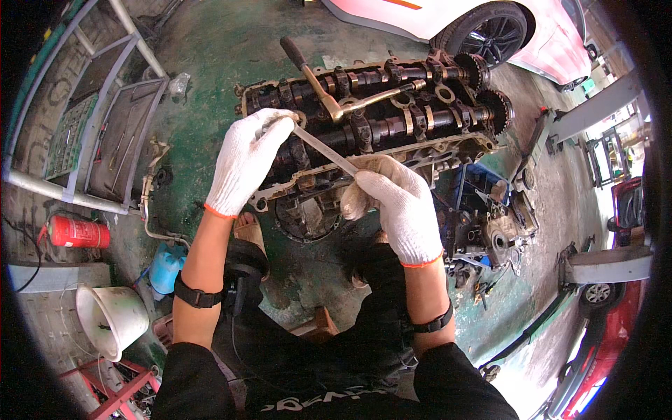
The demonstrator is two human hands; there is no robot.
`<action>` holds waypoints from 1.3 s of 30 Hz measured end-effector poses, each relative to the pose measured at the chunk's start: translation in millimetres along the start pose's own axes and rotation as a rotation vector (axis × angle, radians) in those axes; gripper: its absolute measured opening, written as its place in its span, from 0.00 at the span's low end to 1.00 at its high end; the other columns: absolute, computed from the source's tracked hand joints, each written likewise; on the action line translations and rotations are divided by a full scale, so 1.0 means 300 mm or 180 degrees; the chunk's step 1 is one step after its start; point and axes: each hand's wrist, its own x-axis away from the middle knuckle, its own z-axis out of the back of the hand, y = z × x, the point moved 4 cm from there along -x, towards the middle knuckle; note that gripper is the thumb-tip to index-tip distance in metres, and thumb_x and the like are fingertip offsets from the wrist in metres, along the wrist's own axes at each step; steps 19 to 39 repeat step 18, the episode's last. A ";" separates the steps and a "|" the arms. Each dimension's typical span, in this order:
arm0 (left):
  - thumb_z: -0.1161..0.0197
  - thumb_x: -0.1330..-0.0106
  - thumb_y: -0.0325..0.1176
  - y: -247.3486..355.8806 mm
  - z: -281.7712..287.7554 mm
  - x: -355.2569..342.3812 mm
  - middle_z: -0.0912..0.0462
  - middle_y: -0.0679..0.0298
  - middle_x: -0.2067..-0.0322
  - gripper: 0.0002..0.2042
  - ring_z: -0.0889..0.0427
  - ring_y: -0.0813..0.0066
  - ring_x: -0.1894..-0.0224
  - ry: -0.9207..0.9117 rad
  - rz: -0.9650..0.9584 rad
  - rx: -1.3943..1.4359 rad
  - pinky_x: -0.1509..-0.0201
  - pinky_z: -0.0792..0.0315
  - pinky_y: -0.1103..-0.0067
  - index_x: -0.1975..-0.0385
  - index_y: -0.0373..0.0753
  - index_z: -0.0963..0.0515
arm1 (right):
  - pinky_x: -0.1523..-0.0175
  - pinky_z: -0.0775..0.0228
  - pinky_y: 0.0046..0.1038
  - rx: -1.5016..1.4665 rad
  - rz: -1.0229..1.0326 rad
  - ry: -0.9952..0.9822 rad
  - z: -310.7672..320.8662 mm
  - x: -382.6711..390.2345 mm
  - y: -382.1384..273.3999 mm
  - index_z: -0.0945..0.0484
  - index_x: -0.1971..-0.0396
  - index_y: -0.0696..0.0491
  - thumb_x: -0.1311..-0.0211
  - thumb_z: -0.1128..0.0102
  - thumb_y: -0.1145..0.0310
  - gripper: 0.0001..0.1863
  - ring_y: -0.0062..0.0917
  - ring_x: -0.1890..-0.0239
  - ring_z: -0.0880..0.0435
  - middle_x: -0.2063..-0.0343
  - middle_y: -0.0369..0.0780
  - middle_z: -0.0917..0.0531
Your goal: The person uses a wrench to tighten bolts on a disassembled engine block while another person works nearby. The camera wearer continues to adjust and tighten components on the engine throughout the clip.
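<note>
A slim, flat, silver metal strip (325,149) slants between my two gloved hands, above the near edge of a cylinder head (301,178). My left hand (250,150) pinches its upper end, fingers closed. At the lower end, my right hand (399,199) is closed around the strip, its fingers partly hidden by the glove's back. Both hands wear white knit gloves with orange cuffs. Beyond them, two dark camshafts (392,133) lie in the head, with toothed sprockets (500,112) at the right. A bent metal hand tool with a dark grip (334,108) rests across the camshafts.
Engine parts (500,234) and a blue crate (479,183) lie to the right. At left are a metal rack (77,192), a red fire extinguisher (80,232), a blue jug (166,269) and a white bucket (133,318). A white-and-pink car (399,17) stands behind; lift arms (605,266) extend at right.
</note>
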 end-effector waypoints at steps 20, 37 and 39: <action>0.38 0.29 0.37 -0.013 0.010 -0.008 0.12 0.59 0.65 0.14 0.18 0.77 0.65 -0.0020 -0.0324 -0.0371 0.57 0.25 0.79 0.56 0.30 0.17 | 0.63 0.21 0.24 0.0427 -0.0694 -0.0956 -0.109 0.034 0.050 0.26 0.47 0.69 0.29 0.47 0.70 0.18 0.25 0.71 0.13 0.72 0.47 0.13; 0.38 0.29 0.37 -0.013 0.010 -0.008 0.12 0.59 0.65 0.14 0.18 0.77 0.65 -0.0020 -0.0324 -0.0371 0.57 0.25 0.79 0.56 0.30 0.17 | 0.63 0.21 0.24 0.0427 -0.0694 -0.0956 -0.109 0.034 0.050 0.26 0.47 0.69 0.29 0.47 0.70 0.18 0.25 0.71 0.13 0.72 0.47 0.13; 0.38 0.29 0.37 -0.013 0.010 -0.008 0.12 0.59 0.65 0.14 0.18 0.77 0.65 -0.0020 -0.0324 -0.0371 0.57 0.25 0.79 0.56 0.30 0.17 | 0.63 0.21 0.24 0.0427 -0.0694 -0.0956 -0.109 0.034 0.050 0.26 0.47 0.69 0.29 0.47 0.70 0.18 0.25 0.71 0.13 0.72 0.47 0.13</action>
